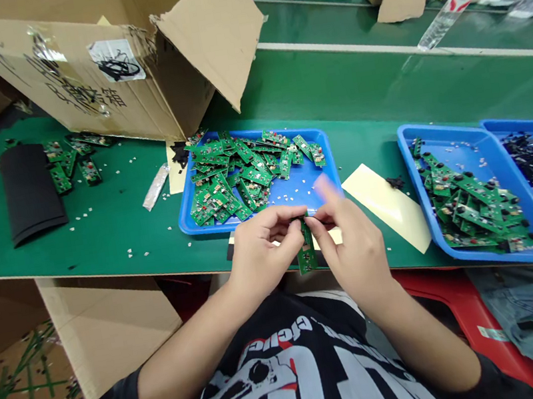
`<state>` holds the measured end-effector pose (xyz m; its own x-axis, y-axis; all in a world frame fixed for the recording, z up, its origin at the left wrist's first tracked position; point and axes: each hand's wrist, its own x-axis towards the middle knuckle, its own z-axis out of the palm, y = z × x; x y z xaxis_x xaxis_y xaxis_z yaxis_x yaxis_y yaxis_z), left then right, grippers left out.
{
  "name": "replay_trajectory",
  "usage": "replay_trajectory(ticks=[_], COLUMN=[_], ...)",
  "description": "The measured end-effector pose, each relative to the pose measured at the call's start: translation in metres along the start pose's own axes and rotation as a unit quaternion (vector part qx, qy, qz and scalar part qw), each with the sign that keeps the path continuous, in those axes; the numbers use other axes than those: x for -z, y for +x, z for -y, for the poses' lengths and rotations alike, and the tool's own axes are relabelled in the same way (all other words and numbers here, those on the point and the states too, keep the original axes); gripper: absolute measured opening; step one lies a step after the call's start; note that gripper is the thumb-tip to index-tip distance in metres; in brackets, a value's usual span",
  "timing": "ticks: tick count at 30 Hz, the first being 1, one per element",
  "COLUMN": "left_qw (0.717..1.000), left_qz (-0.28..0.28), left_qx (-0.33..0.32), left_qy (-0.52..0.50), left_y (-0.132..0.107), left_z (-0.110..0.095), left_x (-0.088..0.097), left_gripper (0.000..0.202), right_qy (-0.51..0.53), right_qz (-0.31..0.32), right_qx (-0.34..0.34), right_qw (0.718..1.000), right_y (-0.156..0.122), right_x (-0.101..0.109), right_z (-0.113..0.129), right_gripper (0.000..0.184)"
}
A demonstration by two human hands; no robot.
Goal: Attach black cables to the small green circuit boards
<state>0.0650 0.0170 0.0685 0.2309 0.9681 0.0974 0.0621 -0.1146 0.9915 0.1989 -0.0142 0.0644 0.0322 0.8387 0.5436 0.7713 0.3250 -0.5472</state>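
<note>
Just in front of the blue tray, your left hand and right hand pinch the top end of the green circuit board; its long axis hangs down toward you.

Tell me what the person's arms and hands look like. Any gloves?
No gloves. The left hand and right hand are bare, with no rings or watch showing. The forearms are bare too, up to short black sleeves. They belong to a black T-shirt with white and red print.
</note>
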Motion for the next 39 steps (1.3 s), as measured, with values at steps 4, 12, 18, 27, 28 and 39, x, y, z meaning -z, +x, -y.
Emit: replay_trajectory(ticks=[4,12,18,27,28,39], left_qw=[0.999,0.995,0.992,0.980,0.978,0.965], left_qz=[0.028,0.090,0.097,0.198,0.207,0.122], left_qx=[-0.015,0.019,0.059,0.005,-0.002,-0.141], left_qy=[0.005,-0.042,-0.052,-0.006,-0.005,0.186], left_y=[0.000,0.005,0.006,0.008,0.007,0.005], left_z=[-0.002,-0.001,-0.003,-0.007,-0.006,-0.004], left_x=[0.005,0.018,0.019,0.020,0.019,0.029], left_gripper=[0.029,0.035,0.027,0.046,0.048,0.048], right_qy=[0.075,0.057,0.037,0.039,0.053,0.273], right_qz=[0.032,0.081,0.097,0.080,0.082,0.003], right_qx=[-0.001,0.110,0.145,0.099,0.075,-0.151], right_qw=[0.997,0.989,0.984,0.991,0.992,0.950], right_y=[0.006,0.015,0.017,0.014,0.013,0.009], right_x=[0.007,0.020,0.024,0.012,0.009,0.011], right_z=[-0.007,-0.017,-0.017,-0.019,-0.021,-0.035], right_gripper=[0.044,0.012,0.013,0.034,0.039,0.011])
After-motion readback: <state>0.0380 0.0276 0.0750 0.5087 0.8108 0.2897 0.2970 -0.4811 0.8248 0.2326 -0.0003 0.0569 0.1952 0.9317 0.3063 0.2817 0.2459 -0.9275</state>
